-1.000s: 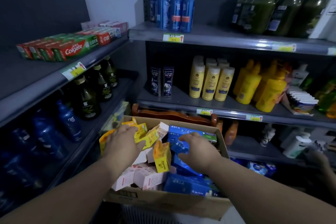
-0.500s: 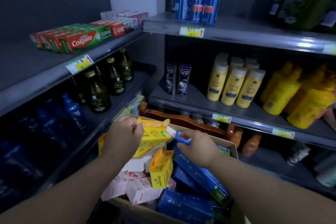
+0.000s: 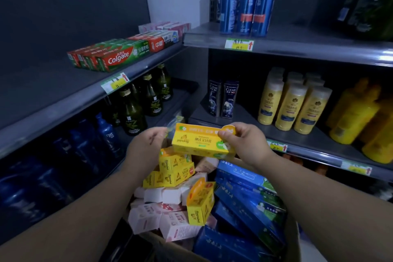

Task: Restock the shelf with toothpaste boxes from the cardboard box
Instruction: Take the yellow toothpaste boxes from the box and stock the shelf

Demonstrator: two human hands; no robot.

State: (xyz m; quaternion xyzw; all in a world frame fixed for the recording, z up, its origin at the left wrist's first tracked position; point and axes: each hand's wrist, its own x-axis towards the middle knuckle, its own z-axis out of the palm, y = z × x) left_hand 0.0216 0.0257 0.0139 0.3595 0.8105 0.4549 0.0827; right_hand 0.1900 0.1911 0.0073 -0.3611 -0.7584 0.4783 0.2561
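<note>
Yellow toothpaste box (image 3: 200, 143) is held roughly level in the air, directly above the open cardboard box (image 3: 294, 238). My left hand (image 3: 146, 147) curls round its left end. My right hand (image 3: 244, 144) pinches its right end, thumb on the front face. Pink boxes (image 3: 161, 219) and blue boxes (image 3: 244, 204) lie heaped in the cardboard box. Colgate boxes (image 3: 114, 57) lie on the upper left shelf (image 3: 63, 85).

It is a shop: shelves (image 3: 297, 49) hold rows of bottles (image 3: 293, 104) and toothpaste boxes (image 3: 114, 57), with price tags (image 3: 239, 44)
</note>
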